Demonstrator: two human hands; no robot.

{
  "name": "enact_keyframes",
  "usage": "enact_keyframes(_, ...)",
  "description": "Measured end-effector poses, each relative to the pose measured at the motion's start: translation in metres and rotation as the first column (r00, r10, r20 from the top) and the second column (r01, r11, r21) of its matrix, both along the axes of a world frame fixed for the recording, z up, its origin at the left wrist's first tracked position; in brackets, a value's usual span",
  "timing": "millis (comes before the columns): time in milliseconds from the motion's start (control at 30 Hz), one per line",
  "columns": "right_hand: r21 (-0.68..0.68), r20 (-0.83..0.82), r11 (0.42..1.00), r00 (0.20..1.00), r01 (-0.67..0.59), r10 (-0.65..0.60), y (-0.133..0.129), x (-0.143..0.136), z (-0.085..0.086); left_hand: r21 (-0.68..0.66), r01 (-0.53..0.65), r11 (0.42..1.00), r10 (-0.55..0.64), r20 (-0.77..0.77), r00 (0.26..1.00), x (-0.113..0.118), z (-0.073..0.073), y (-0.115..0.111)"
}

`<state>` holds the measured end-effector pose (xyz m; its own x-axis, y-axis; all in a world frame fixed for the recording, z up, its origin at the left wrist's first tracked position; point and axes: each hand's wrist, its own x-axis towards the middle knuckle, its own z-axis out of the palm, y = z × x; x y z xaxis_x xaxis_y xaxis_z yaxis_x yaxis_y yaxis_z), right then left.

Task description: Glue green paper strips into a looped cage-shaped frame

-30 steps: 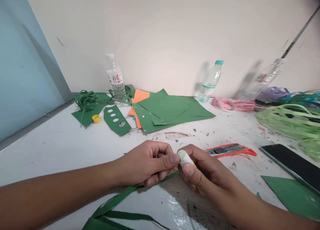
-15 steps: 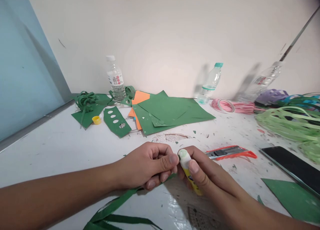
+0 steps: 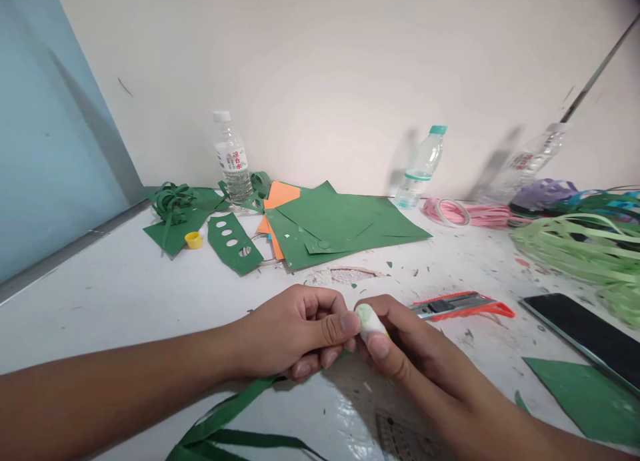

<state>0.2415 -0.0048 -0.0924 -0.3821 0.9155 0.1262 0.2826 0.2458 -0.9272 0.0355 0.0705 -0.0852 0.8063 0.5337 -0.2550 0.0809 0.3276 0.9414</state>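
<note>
My left hand (image 3: pixel 307 334) is closed in a pinch on a green paper strip (image 3: pixel 255 389), whose loose tails trail down to the bottom edge. In my right hand (image 3: pixel 405 354) is an uncapped glue stick (image 3: pixel 371 322) with a white tip tinged green. Its tip is right beside my left thumb and fingertips; the pinched end of the strip is hidden there. A yellow cap (image 3: pixel 193 240) lies on the table farther back on the left.
An orange utility knife (image 3: pixel 463 305) and a black phone (image 3: pixel 583 334) lie on the right. Green paper sheets (image 3: pixel 340 224) and a water bottle (image 3: pixel 234 164) are at the back. Pale green strips (image 3: pixel 575 247) are heaped at the right, near a leaning bottle (image 3: pixel 420 167).
My right hand has turned the glue stick, so its yellow body is now mostly hidden and the tip sits slightly lower. My left hand has barely moved.
</note>
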Motion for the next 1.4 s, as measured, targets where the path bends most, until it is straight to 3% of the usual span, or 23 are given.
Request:
enact_keyframes(467,0.012,0.038,0.992,0.991,-0.128,0.128,-0.001,0.007,0.005,-0.071,0.14,0.988,-0.143,-0.043,0.989,-0.009,0.001,0.011)
enact_keyframes(1167,0.078,0.091,0.983,0.983,-0.165,0.158,-0.001,0.005,0.014,-0.141,0.254,0.957,-0.263,-0.049,0.964,-0.012,0.0,0.02)
enact_keyframes(1400,0.079,0.128,0.99,0.986,-0.115,0.104,0.001,0.005,0.009,-0.107,0.189,0.976,-0.194,-0.036,0.98,-0.01,0.0,0.014)
